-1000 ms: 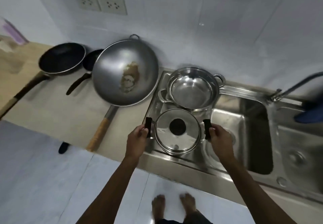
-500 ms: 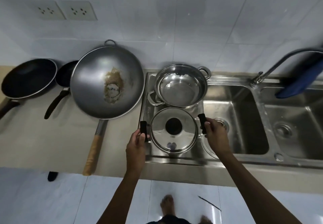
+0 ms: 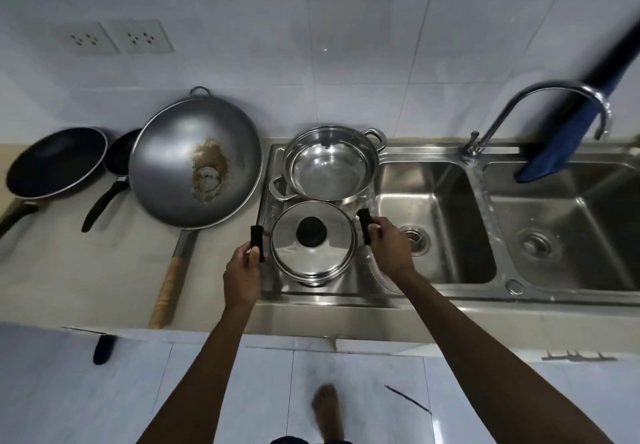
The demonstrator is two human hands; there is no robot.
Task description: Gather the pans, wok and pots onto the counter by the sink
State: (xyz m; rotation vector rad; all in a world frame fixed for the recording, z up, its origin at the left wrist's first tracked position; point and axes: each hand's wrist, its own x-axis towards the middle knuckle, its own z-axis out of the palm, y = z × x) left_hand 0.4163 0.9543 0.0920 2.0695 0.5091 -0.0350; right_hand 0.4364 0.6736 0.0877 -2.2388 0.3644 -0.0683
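A small steel pot with a lid (image 3: pixel 313 241) and a black knob sits on the sink's drainboard (image 3: pixel 363 284). My left hand (image 3: pixel 242 272) grips its left black handle and my right hand (image 3: pixel 389 244) grips its right black handle. Just behind it stands a larger open steel pot (image 3: pixel 329 164). On the beige counter (image 3: pixel 86 270) to the left lie a big grey wok (image 3: pixel 194 163) with a wooden handle, a small black pan (image 3: pixel 119 159) and a larger black frying pan (image 3: pixel 55 163).
A double steel sink (image 3: pixel 440 221) lies to the right, with a curved tap (image 3: pixel 540 114) and a blue cloth (image 3: pixel 554 142) hanging over it. Wall sockets (image 3: pixel 117 37) sit above the counter. My bare foot (image 3: pixel 327 412) is on the tiled floor below.
The view has swung right and squared up to the counter. Both hands still hold the lidded pot's handles, and the pot stays on the drainboard in front of the open pot.
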